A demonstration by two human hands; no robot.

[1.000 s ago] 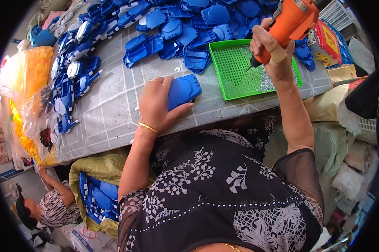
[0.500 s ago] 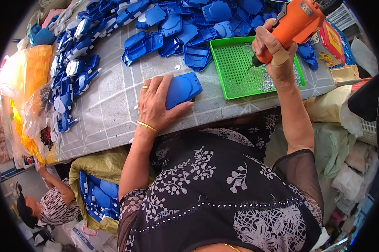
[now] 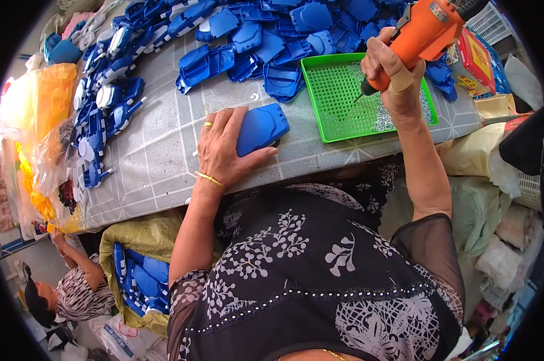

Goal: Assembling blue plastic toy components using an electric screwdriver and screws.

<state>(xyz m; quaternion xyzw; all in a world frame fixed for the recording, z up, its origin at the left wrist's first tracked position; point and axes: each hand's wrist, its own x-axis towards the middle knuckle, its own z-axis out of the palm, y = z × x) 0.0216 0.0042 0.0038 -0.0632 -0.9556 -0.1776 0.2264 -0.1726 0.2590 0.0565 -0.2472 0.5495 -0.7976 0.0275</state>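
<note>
My left hand (image 3: 223,141) lies over a blue plastic casing (image 3: 261,129) on the grey table, fingers curled along its left side and thumb along its near edge. In my right hand (image 3: 398,75) is an orange electric screwdriver (image 3: 422,39), gripped around its lower body. Its bit points down and left above a green perforated tray (image 3: 321,123). Small silvery screws (image 3: 387,117) are heaped in the right part of that tray. A small white piece (image 3: 255,96) rests on the table beyond the casing.
Blue plastic shells (image 3: 266,45) pile up at the back. Blue-and-white assemblies (image 3: 97,126) line the table's left side. A red and yellow box (image 3: 473,60) stands at the right. Below the table's left edge is a sack (image 3: 118,240) of blue parts, near another person (image 3: 82,289).
Almost nothing differs. My hands, the casing and the screwdriver keep their places; the other person's arm at the lower left has shifted slightly.
</note>
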